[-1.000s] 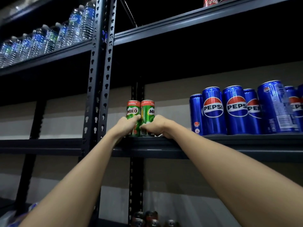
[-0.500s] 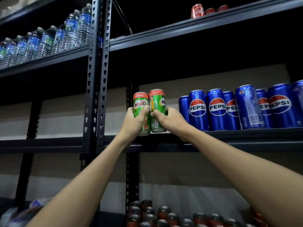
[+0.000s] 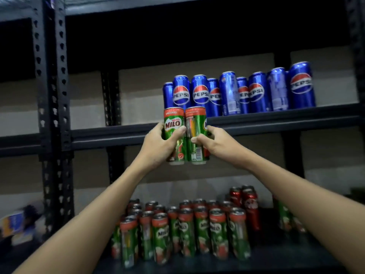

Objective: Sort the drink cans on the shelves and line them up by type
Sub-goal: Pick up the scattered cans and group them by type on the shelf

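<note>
Both Milo cans [image 3: 185, 135] have been lifted off the Pepsi shelf [image 3: 276, 117]. Left hand [image 3: 156, 147] and right hand [image 3: 215, 143] each grip one, held touching above the lower Milo group [image 3: 177, 234], their likely destination.

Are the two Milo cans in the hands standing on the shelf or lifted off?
Lifted off: both Milo cans hang upright, bottoms below the shelf edge, nothing under them.
</note>
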